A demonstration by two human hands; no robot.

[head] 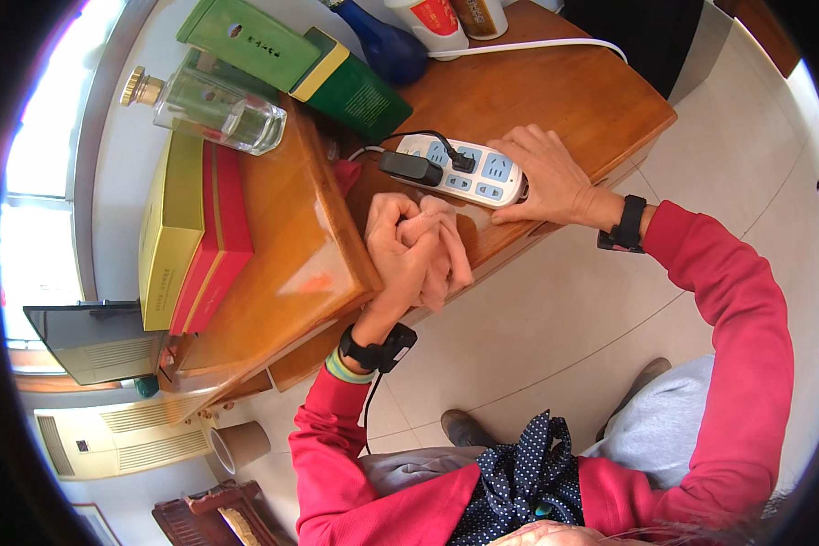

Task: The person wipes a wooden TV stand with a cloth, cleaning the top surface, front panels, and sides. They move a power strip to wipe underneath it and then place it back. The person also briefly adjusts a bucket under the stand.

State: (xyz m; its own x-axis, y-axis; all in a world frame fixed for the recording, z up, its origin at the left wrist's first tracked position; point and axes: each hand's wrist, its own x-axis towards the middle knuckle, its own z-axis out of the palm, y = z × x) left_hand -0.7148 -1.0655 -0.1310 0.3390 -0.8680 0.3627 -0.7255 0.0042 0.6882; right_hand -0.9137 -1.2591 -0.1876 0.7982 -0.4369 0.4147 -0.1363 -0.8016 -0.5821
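Note:
My left hand (pixel 409 246) is closed around a crumpled pink cloth (pixel 435 256), just above the lower wooden top, beside the corner of the raised section. My right hand (pixel 546 177) grips the near right end of a white power strip (pixel 478 191) with blue sockets, thumb on the front side and fingers at the back. A black adapter (pixel 410 168) and a black plug (pixel 463 162) sit in the strip, their cords running to the left.
Behind the strip stand a green box (pixel 355 89), a blue bottle (pixel 385 44) and white containers (pixel 431 26). On the raised wooden section (pixel 293 205) are a clear glass bottle (pixel 225 112) and yellow and red boxes (pixel 177 239). A white cable (pixel 532 45) crosses the back.

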